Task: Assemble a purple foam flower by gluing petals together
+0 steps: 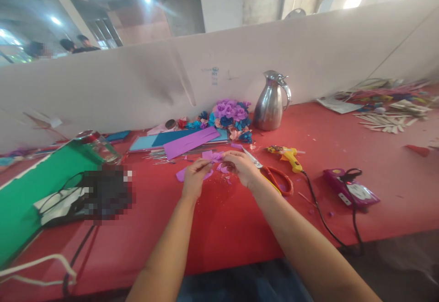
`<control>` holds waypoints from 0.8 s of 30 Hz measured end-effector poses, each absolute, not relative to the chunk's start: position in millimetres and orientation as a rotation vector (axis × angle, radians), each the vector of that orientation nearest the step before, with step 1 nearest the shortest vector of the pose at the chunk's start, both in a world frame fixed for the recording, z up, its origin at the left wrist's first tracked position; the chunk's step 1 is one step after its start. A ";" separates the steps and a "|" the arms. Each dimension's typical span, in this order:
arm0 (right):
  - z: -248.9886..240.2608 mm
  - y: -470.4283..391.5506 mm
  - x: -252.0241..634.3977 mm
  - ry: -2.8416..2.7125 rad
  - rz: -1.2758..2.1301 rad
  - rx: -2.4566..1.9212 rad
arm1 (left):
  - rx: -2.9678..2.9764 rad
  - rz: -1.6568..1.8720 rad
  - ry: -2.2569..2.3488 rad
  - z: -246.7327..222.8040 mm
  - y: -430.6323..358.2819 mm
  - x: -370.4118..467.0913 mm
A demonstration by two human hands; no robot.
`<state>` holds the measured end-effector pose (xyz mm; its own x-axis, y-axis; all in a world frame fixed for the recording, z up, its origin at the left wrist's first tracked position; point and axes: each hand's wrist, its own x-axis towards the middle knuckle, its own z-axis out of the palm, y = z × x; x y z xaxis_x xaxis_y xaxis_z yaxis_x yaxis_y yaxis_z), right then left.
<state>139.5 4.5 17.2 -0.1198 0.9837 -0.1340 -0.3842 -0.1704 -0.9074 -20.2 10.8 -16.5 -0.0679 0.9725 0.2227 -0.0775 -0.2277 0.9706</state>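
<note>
Over the middle of the red table, my left hand (195,177) and my right hand (241,166) pinch a piece of purple paper (212,156) between them. The paper looks folded or twisted where the right fingers meet it. Cut purple paper pieces (180,175) lie beneath and beside my hands. Scissors (278,180) with red-orange handles rest by my right wrist, blades toward the far side. Behind my hands, a long purple paper strip (192,142) lies on blue sheets (171,136), with thin wires (159,154) near it. The fingertips partly hide the held paper.
A bunch of paper flowers (233,118) and a steel jug (270,105) stand at the back. To the right are a yellow glue gun (291,158) and a purple power strip (350,187), joined by a black cord. A glass jar (103,147) and green board (51,178) are at left.
</note>
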 end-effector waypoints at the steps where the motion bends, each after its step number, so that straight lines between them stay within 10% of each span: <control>1: 16.7 4.5 139.0 -0.887 1.557 -0.957 | 1.273 1.461 1.074 -16.4 10.8 -20.1; 24: 11.7 3.0 134.4 -0.827 1.617 -0.836 | 1.149 1.387 0.972 -17.2 11.9 -21.9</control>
<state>134.4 3.0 11.7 -0.1676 0.9805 -0.1023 -0.4910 -0.1730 -0.8538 -21.9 11.9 -17.2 0.0017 0.9911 0.1329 -0.2135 -0.1295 0.9683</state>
